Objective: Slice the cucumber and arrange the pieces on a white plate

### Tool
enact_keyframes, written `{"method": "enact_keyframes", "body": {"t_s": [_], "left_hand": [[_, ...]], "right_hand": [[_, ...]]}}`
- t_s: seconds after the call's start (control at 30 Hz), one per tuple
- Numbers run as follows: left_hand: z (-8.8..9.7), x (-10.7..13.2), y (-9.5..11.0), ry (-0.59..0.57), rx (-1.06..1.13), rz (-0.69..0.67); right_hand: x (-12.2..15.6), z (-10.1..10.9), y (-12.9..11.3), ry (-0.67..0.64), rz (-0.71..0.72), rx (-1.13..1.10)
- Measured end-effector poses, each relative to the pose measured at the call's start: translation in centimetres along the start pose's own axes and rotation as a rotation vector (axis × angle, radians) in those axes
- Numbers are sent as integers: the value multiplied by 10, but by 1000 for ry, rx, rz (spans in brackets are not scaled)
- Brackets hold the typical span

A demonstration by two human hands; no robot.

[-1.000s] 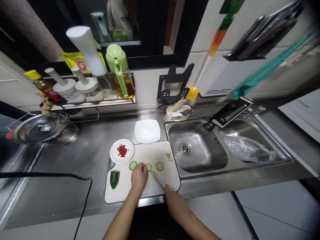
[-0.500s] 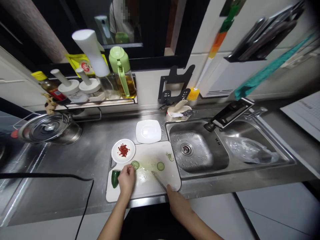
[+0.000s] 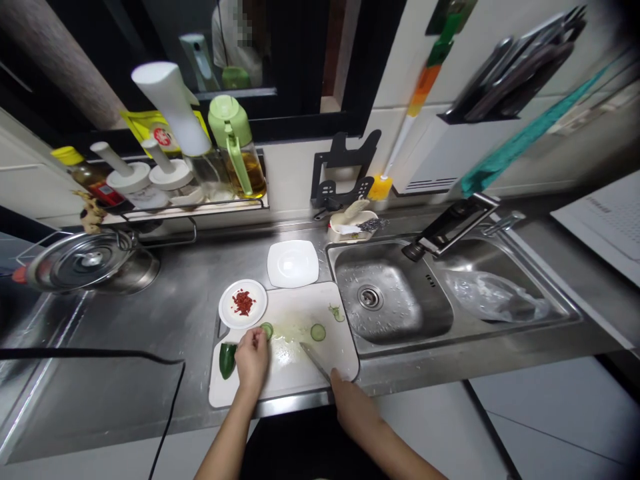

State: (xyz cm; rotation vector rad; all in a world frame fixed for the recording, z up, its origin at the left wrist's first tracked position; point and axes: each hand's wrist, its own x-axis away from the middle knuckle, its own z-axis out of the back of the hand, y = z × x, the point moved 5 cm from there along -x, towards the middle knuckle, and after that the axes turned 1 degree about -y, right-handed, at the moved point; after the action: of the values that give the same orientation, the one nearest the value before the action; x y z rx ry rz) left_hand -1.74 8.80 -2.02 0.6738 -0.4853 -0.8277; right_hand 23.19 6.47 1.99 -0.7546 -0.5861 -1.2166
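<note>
My left hand (image 3: 252,360) is closed at the left part of a white cutting board (image 3: 330,373). Its bent fingers pinch cucumber slices (image 3: 268,329), which the fingertips partly cover. Beside this hand, to the left, lies a dark green cucumber piece (image 3: 227,361). My right hand (image 3: 353,400) grips a knife (image 3: 316,363) by its handle, at the board's front right edge. The blade points to the far left, its tip resting over the wet middle of the board. Apart from both hands, a single round cucumber slice (image 3: 318,332) lies flat.
A round plate (image 3: 225,319) of chopped red pieces overlaps the board's far left corner. Behind the board sits a square white plate (image 3: 280,277). Green scraps (image 3: 337,313) lie near the sink (image 3: 400,333) on the right. A lidded pot (image 3: 145,270) stands far left.
The whole view has shifted slightly. The slices at my left fingertips show less, more covered by the fingers. My right hand keeps the knife in nearly the same place.
</note>
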Motion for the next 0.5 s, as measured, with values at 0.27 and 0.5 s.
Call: {"method": "enact_keyframes", "body": {"t_s": [0.27,0.5], "left_hand": [[-55,-6,68,-355,-56,-296],[-101,1,103,-716,-376,-370]], "right_hand": [[5,5,-3,-1,-7,-3],[6,7,-4,-5,-26,1]]}}
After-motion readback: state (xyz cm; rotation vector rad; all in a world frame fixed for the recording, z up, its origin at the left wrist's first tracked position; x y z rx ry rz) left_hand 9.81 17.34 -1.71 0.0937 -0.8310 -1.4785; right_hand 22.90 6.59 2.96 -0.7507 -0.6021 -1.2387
